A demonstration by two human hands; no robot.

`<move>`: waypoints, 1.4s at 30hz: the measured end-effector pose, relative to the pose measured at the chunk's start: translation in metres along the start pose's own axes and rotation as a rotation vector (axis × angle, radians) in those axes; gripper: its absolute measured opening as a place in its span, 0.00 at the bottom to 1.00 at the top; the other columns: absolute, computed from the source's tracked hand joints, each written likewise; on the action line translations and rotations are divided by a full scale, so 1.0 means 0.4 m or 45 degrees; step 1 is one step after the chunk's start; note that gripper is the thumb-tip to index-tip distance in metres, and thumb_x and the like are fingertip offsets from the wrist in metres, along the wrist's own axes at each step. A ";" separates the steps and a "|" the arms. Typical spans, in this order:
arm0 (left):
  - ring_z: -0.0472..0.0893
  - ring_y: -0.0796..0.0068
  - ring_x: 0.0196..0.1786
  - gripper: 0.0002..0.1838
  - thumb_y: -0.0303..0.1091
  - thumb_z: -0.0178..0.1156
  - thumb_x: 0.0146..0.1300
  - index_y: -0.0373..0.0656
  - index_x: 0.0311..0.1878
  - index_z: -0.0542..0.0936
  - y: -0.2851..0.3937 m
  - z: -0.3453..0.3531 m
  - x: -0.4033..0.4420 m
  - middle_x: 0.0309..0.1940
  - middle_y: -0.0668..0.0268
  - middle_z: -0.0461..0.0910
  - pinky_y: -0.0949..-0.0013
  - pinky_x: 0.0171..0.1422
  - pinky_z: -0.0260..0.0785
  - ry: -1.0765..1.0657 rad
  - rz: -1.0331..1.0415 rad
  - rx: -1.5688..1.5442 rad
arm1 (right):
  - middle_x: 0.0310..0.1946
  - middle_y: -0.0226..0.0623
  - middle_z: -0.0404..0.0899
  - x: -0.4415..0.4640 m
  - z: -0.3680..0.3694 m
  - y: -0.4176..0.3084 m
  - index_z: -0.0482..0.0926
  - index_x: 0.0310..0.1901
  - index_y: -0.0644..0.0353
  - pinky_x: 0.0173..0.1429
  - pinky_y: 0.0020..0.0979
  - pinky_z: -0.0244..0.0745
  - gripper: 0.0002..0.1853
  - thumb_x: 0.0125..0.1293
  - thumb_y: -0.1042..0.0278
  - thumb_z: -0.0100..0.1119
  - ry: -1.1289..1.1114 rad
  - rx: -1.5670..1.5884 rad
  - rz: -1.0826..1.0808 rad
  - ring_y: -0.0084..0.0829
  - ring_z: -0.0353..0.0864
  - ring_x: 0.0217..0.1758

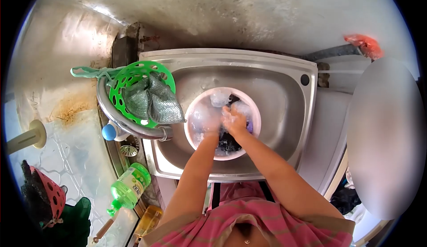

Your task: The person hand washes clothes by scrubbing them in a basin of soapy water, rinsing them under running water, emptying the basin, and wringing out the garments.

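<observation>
A pale pink basin of sudsy water stands inside the steel sink, with dark cloth soaking in it. Both of my hands are down in the basin, close together. My left hand is smeared by motion and partly covered by foam, so its fingers do not show clearly. Beside it, my right hand has its fingers curled in and wet with suds; what they grip is hidden. A bit of purple shows at the basin's right side, and white foam floats near the far rim.
The steel sink surrounds the basin. At its left, a curved metal tap passes by a green perforated basket holding a grey mesh cloth. A green detergent bottle and a blue-capped bottle stand left of the sink.
</observation>
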State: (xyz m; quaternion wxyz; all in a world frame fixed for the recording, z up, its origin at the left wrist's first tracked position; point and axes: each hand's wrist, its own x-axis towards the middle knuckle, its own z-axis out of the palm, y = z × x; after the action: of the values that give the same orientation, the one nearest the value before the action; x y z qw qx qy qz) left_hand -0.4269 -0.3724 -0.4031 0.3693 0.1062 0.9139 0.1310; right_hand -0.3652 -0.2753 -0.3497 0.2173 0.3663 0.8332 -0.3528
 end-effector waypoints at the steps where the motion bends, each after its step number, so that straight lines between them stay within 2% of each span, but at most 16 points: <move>1: 0.77 0.47 0.49 0.21 0.48 0.45 0.65 0.44 0.52 0.75 -0.009 0.004 0.001 0.50 0.49 0.76 0.47 0.53 0.67 -0.062 -0.030 0.027 | 0.48 0.55 0.75 0.017 0.001 0.005 0.72 0.56 0.51 0.51 0.43 0.74 0.22 0.60 0.55 0.55 -0.006 -0.007 -0.002 0.49 0.74 0.53; 3: 0.77 0.48 0.48 0.21 0.47 0.47 0.64 0.43 0.51 0.75 -0.019 0.013 -0.003 0.50 0.48 0.76 0.48 0.52 0.67 -0.126 -0.059 0.058 | 0.59 0.53 0.68 0.042 -0.015 -0.002 0.69 0.60 0.45 0.49 0.46 0.76 0.26 0.62 0.45 0.49 -0.318 -0.310 -0.082 0.50 0.79 0.49; 8: 0.77 0.48 0.48 0.20 0.44 0.50 0.63 0.40 0.50 0.76 -0.014 -0.003 -0.038 0.51 0.47 0.75 0.51 0.52 0.67 -0.146 -0.091 0.083 | 0.43 0.45 0.75 0.057 0.047 0.030 0.74 0.49 0.50 0.45 0.44 0.74 0.18 0.58 0.54 0.54 -0.057 -0.177 -0.125 0.46 0.79 0.44; 11: 0.77 0.48 0.48 0.19 0.43 0.52 0.62 0.39 0.49 0.76 0.074 -0.130 -0.081 0.51 0.47 0.75 0.53 0.52 0.68 0.209 0.018 -0.122 | 0.33 0.41 0.79 0.033 -0.021 0.004 0.76 0.42 0.53 0.43 0.43 0.73 0.13 0.56 0.60 0.57 0.259 0.033 -0.258 0.44 0.79 0.41; 13: 0.74 0.63 0.52 0.17 0.42 0.50 0.66 0.36 0.43 0.78 0.101 -0.215 -0.155 0.45 0.55 0.76 0.64 0.58 0.63 0.099 0.138 -0.933 | 0.24 0.39 0.77 -0.042 -0.115 -0.047 0.76 0.29 0.57 0.34 0.42 0.69 0.06 0.47 0.69 0.60 0.632 0.257 -0.721 0.43 0.77 0.34; 16: 0.70 0.73 0.52 0.23 0.47 0.47 0.71 0.36 0.31 0.75 0.024 -0.211 -0.203 0.37 0.64 0.75 0.69 0.64 0.56 0.091 0.226 -1.904 | 0.20 0.32 0.75 -0.180 -0.193 -0.071 0.75 0.22 0.55 0.29 0.35 0.68 0.04 0.41 0.76 0.58 0.363 0.496 -1.070 0.37 0.73 0.28; 21: 0.77 0.71 0.40 0.24 0.50 0.49 0.70 0.39 0.25 0.70 0.023 -0.353 -0.356 0.23 0.64 0.74 0.66 0.52 0.64 0.194 0.187 -1.591 | 0.15 0.23 0.72 -0.376 -0.309 -0.077 0.77 0.18 0.51 0.62 0.59 0.55 0.05 0.35 0.73 0.61 0.098 0.146 -1.545 0.28 0.67 0.23; 23: 0.78 0.66 0.38 0.16 0.43 0.55 0.67 0.38 0.34 0.72 0.053 -0.359 -0.379 0.25 0.60 0.76 0.65 0.55 0.64 0.344 0.020 -1.070 | 0.16 0.22 0.75 -0.393 -0.315 -0.053 0.81 0.21 0.50 0.64 0.57 0.55 0.06 0.37 0.74 0.61 0.105 0.095 -1.426 0.27 0.71 0.24; 24: 0.78 0.58 0.48 0.16 0.41 0.59 0.63 0.41 0.47 0.74 0.042 -0.318 -0.358 0.40 0.52 0.78 0.60 0.60 0.64 0.356 0.160 -0.966 | 0.17 0.21 0.77 -0.379 -0.297 -0.034 0.82 0.22 0.50 0.65 0.55 0.56 0.07 0.39 0.74 0.60 0.169 0.093 -1.361 0.26 0.72 0.25; 26: 0.69 0.52 0.61 0.22 0.45 0.58 0.62 0.45 0.56 0.71 0.041 -0.239 -0.321 0.55 0.49 0.70 0.54 0.64 0.59 0.356 0.425 -0.434 | 0.46 0.34 0.79 -0.310 -0.217 0.021 0.83 0.36 0.54 0.62 0.46 0.60 0.10 0.49 0.72 0.58 0.280 0.335 -1.088 0.37 0.75 0.46; 29: 0.56 0.42 0.66 0.24 0.49 0.56 0.62 0.52 0.60 0.70 0.041 -0.065 -0.264 0.65 0.46 0.55 0.48 0.67 0.54 0.514 0.393 0.116 | 0.66 0.48 0.59 -0.229 -0.125 0.030 0.73 0.58 0.48 0.59 0.49 0.60 0.24 0.57 0.61 0.58 0.580 -0.150 -0.610 0.55 0.58 0.65; 33: 0.60 0.44 0.66 0.24 0.52 0.48 0.64 0.51 0.58 0.75 0.044 -0.039 -0.137 0.64 0.45 0.60 0.50 0.67 0.58 -0.078 -0.107 0.356 | 0.54 0.46 0.67 -0.097 -0.057 -0.022 0.76 0.53 0.46 0.48 0.56 0.63 0.22 0.57 0.52 0.56 0.509 -0.313 -0.212 0.52 0.65 0.56; 36: 0.64 0.47 0.65 0.24 0.52 0.46 0.65 0.48 0.57 0.75 -0.012 0.051 -0.052 0.61 0.47 0.67 0.49 0.64 0.60 0.069 -0.123 0.005 | 0.46 0.48 0.77 0.026 0.015 0.015 0.80 0.45 0.50 0.50 0.49 0.69 0.17 0.57 0.54 0.54 -0.026 -0.395 -0.141 0.48 0.75 0.50; 37: 0.64 0.48 0.64 0.24 0.51 0.46 0.65 0.47 0.58 0.75 -0.013 0.046 -0.041 0.61 0.48 0.68 0.50 0.64 0.60 -0.019 -0.116 0.044 | 0.46 0.48 0.77 0.055 0.066 0.046 0.80 0.45 0.50 0.50 0.49 0.69 0.17 0.57 0.54 0.54 -0.032 -0.402 -0.134 0.48 0.75 0.50; 39: 0.65 0.48 0.64 0.25 0.51 0.47 0.65 0.47 0.58 0.75 -0.017 0.048 -0.022 0.60 0.48 0.69 0.51 0.65 0.60 -0.119 -0.131 0.070 | 0.41 0.48 0.80 0.073 0.136 0.079 0.79 0.44 0.54 0.49 0.51 0.69 0.17 0.54 0.58 0.55 0.745 -0.240 -0.480 0.49 0.78 0.45; 42: 0.66 0.49 0.63 0.25 0.51 0.49 0.64 0.45 0.58 0.75 -0.021 0.056 -0.006 0.59 0.49 0.70 0.53 0.66 0.59 -0.187 -0.167 0.099 | 0.39 0.47 0.80 0.068 0.172 0.134 0.79 0.42 0.55 0.49 0.50 0.70 0.16 0.54 0.59 0.54 0.288 -0.077 -0.221 0.48 0.78 0.44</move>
State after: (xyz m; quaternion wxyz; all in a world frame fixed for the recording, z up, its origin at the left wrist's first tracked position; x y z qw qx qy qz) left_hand -0.4101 -0.3772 -0.4197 0.4387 0.0697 0.8937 0.0629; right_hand -0.3345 -0.2885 -0.4348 0.1016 0.3234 0.8912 -0.3016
